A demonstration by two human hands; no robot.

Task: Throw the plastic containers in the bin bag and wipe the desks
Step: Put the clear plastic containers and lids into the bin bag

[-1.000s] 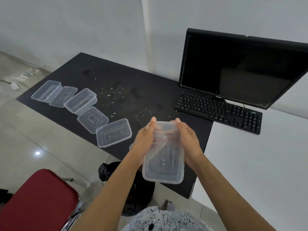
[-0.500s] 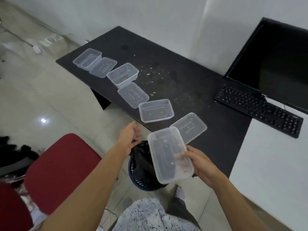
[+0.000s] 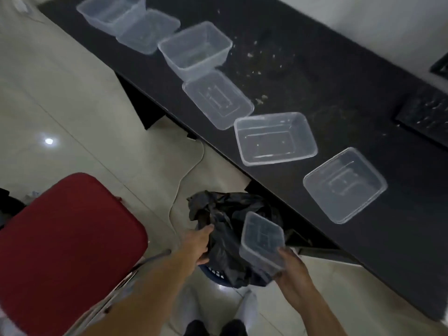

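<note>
The clear rectangular container [image 3: 263,241] hangs over the black bin bag [image 3: 228,214], its long axis running away from the person toward the dark surface [image 3: 315,81]. The right hand [image 3: 292,265] pinches its near short end. The left hand [image 3: 197,241], arm stretched forward, grips the bag's rim with curled fingers.

Black table [image 3: 291,88]: six clear containers in a diagonal row along the front edge, from far container [image 3: 111,13] to near container [image 3: 344,185]. The far four touch or overlap in pairs, and the near one sits apart. Crumbs [image 3: 259,100] are scattered behind the row, mid-table. Keyboard [image 3: 424,115] at the right, blurred. Tiled floor [image 3: 60,81]: red chair [image 3: 65,236], black bin bag [image 3: 228,214] just beside the table edge, pale cable [image 3: 184,175].
</note>
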